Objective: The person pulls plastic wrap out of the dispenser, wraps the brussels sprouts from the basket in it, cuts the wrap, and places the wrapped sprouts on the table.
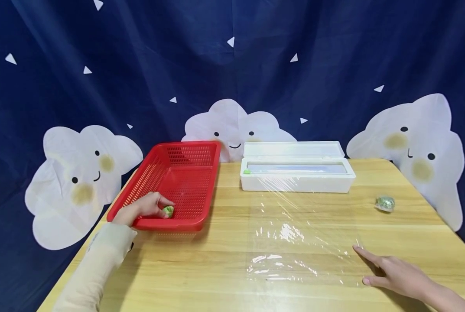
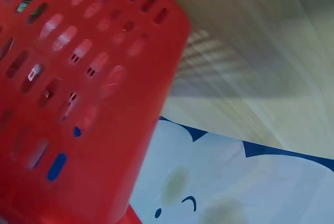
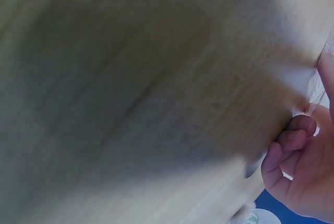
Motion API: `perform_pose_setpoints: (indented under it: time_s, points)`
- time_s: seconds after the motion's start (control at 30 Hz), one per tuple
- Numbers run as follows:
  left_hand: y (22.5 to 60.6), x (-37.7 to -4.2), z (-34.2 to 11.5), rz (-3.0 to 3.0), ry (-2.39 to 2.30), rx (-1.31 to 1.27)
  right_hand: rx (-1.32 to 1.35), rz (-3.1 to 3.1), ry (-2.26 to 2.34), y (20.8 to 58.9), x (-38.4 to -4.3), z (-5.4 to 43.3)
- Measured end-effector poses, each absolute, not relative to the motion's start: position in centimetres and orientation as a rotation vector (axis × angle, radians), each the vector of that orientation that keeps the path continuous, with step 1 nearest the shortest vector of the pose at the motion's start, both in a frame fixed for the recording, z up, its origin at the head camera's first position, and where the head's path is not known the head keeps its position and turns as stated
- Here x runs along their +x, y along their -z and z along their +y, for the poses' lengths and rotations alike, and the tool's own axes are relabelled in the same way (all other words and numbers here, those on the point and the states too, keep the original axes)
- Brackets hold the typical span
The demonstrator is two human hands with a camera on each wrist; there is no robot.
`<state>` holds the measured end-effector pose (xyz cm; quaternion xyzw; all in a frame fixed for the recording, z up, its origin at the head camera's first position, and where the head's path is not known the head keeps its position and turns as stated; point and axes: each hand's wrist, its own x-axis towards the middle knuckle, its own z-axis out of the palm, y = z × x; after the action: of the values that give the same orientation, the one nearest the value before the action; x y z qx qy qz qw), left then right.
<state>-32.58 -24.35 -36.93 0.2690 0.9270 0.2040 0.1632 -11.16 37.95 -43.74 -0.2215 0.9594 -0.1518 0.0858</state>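
Observation:
My left hand reaches over the near rim of the red plastic basket and pinches a small, roundish green piece low inside it. In the left wrist view the slotted wall of the basket hides most of that hand. On the table, a sheet of clear cling film stretches from a white dispenser box toward me. At the sheet's right edge, my right hand has its index finger extended and its thumb spread apart from it. Its other fingers curl loosely in the right wrist view.
A small green piece wrapped in film lies to the right of the box. The box's lid is up, with a green slider at its left end. A dark blue curtain with clouds hangs behind the wooden table.

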Motion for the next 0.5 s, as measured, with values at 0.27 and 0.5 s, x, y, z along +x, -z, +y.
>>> perform_pose_setpoints:
  time_s: [0.27, 0.5]
  points:
    - [34.7, -32.5, -22.7, 2.754, -0.955, 0.765, -0.622, 2.84, 0.439, 43.4, -11.4, 38.0]
    - [32.7, -31.8, -20.4, 2.867, -1.145, 0.814, -0.615, 2.793, 0.467, 43.4, -11.4, 38.0]
